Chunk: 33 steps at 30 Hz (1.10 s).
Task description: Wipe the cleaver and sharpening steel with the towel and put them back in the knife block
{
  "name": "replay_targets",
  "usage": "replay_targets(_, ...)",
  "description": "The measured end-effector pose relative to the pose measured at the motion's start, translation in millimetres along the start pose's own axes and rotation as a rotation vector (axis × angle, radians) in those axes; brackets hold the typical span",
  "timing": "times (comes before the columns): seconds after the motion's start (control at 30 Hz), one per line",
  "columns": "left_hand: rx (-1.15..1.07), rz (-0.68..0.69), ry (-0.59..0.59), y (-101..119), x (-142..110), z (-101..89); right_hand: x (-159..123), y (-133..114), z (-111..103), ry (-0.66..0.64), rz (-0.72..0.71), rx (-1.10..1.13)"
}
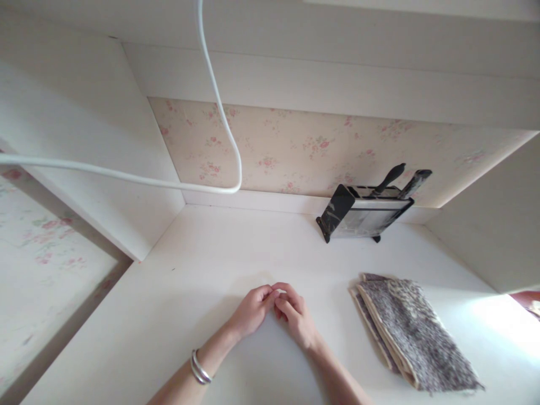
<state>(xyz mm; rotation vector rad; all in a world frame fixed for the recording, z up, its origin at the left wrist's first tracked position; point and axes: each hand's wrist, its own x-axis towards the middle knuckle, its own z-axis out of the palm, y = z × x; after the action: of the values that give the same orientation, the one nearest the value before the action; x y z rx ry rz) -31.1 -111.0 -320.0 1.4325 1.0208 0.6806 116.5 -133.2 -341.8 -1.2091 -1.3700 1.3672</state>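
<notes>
Above the white desktop [202, 242], my left hand [252, 310] and my right hand [296, 316] meet at the fingertips. The fingers of my left hand are curled and pressed together, pointing toward the right hand. On my right hand the fingers bend inward, with the thumb near the index finger. No object shows in either hand, and the palms are hidden. A silver bangle [199, 368] circles my left wrist. Nearest to my right hand lies a folded grey-brown cloth [415, 332] with pale edging.
A knife block [367, 216] with black ends and two dark handles stands at the back right. A white cable [219, 107] hangs across the upper left, close to the camera. White panels [93, 124] and floral wallpaper [270, 143] enclose the desk.
</notes>
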Motion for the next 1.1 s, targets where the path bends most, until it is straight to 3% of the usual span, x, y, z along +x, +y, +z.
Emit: replay_targets(1.1, 0.003, -0.007, 0.004, 1.0, 0.3, -0.1, -0.8, -1.5, 0.7, 0.006, 0.001, 0.014)
